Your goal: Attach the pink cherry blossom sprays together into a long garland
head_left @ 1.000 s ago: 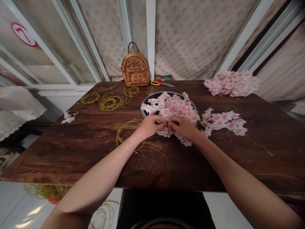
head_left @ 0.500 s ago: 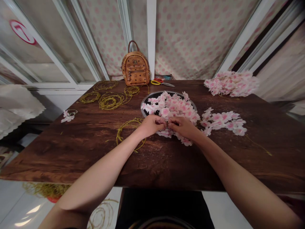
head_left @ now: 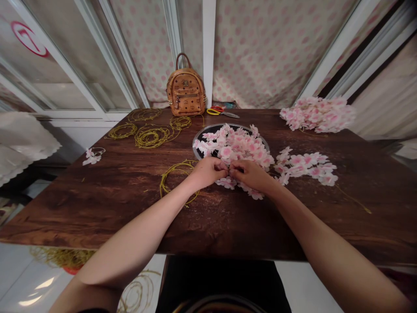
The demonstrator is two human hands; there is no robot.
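My left hand [head_left: 207,171] and my right hand [head_left: 250,174] meet at the near edge of a heap of pink artificial blossoms [head_left: 237,148]. Both hands are closed, fingertips pinched together on a blossom sprig [head_left: 228,181] lying on the dark wooden table [head_left: 130,200]. The heap rests on a round dark tray [head_left: 203,134]. A yellow-green wire ring [head_left: 172,174] lies just left of my left wrist. A strand of blossoms [head_left: 306,165] stretches away to the right of my right hand.
Several wire rings [head_left: 151,134] lie at the back left, next to a small tan backpack [head_left: 185,91] and scissors [head_left: 221,113]. Another blossom pile [head_left: 317,114] sits at the back right. A small blossom ring [head_left: 93,156] lies near the left edge.
Both hands stay pinched together at the blossoms with only slight finger shifts. The view has drifted a little.
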